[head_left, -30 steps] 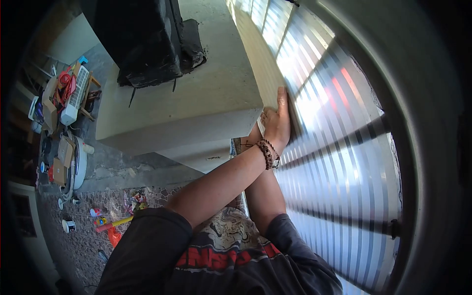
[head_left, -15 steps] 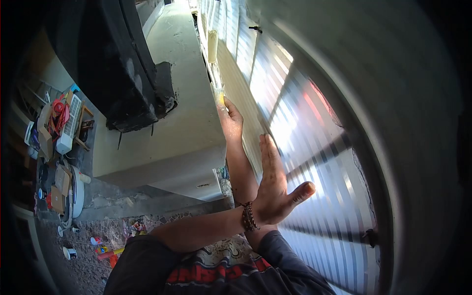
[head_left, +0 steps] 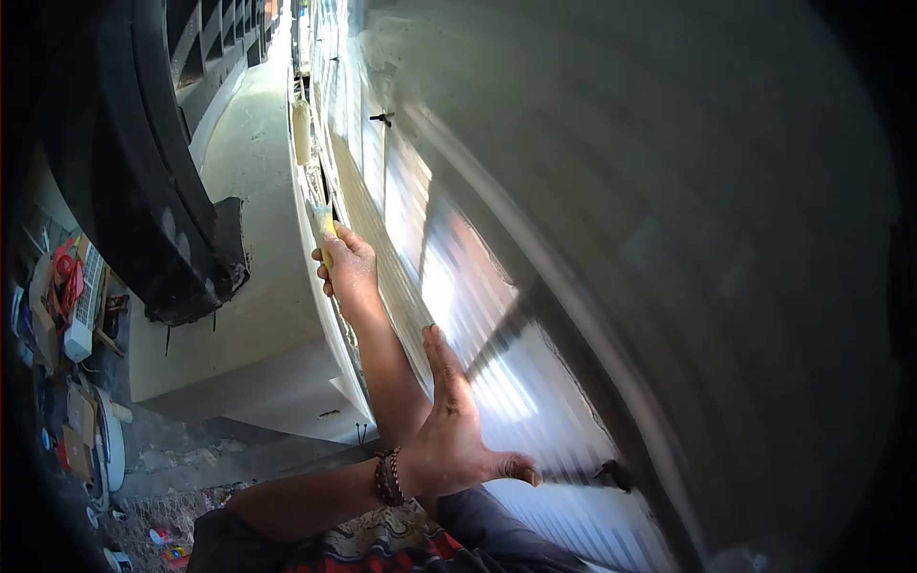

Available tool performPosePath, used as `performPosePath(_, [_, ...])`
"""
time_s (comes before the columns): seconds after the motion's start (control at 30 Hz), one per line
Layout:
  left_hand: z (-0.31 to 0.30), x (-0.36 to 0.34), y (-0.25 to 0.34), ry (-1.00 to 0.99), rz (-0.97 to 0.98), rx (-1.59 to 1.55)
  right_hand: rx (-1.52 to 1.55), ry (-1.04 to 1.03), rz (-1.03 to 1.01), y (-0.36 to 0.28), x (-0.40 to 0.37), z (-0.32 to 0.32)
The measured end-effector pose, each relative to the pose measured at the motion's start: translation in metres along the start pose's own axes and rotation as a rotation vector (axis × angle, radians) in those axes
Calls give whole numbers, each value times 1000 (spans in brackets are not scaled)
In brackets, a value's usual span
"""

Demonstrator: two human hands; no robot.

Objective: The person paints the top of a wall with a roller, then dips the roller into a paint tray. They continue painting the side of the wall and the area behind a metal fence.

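Note:
My right hand [head_left: 351, 272] is closed round the yellow handle [head_left: 328, 239] of a small paint roller. The cream roller sleeve [head_left: 302, 132] points away from me, in the narrow gap between the pale ledge and the corrugated sheet. My left arm, with a beaded bracelet [head_left: 389, 477] at the wrist, crosses over my right forearm. Against the translucent corrugated sheet [head_left: 497, 392] lies my left hand [head_left: 453, 430], fingers stretched forward and thumb spread out to the right, holding nothing.
A black metal post [head_left: 162, 210] rises from the pale ledge [head_left: 244, 353] on my left. Lower left, on the floor, stand boxes, a white slatted object [head_left: 84, 301] and red cable [head_left: 67, 272]. A dark metal frame bar [head_left: 573, 325] curves along the sheet at right.
My view has swung to the right, so the ledge, post and both hands sit further left. The fingers of my right hand now show round the roller handle; my left hand stays flat and spread.

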State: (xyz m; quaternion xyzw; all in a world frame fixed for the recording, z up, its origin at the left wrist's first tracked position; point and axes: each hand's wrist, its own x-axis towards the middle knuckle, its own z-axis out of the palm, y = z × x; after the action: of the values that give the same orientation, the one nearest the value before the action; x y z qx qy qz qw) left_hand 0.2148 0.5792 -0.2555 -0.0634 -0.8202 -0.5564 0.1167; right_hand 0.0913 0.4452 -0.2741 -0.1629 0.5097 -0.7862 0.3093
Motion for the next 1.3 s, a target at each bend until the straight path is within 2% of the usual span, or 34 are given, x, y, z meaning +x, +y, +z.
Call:
performPosePath(0.17, [1,1,-2,-24,-36,-49,3,-15,19,-8,7,6])
performPosePath(0.27, [-4,2,8,30,-37,-136,4,-18,1,-7,13,7])
performPosePath(0.33, [-12,2,19,-31,-173,-117,4,-20,1,-7,17,6])
performPosePath(0.77, [-14,9,19,-81,-228,-116,-51,-45,-9,-7,24,6])
performPosePath(0.97, [-17,7,27,-86,-224,-18,-69,-28,-11,-10,22,5])
performPosePath(1.03, [-17,4,32,-3,-110,10,-79,-36,-7,-12,23,6])
performPosePath(1.07, [-22,6,43,0,-113,10,-90,-42,-4,-14,23,6])
performPosePath(1.13, [-36,17,65,68,150,151,-105,-43,-6,-17,20,5])
performPosePath(1.2, [-34,20,65,89,165,79,-152,-23,-23,-21,18,6])
performPosePath(1.3, [-35,20,67,82,158,168,-146,-24,-18,-18,20,5])
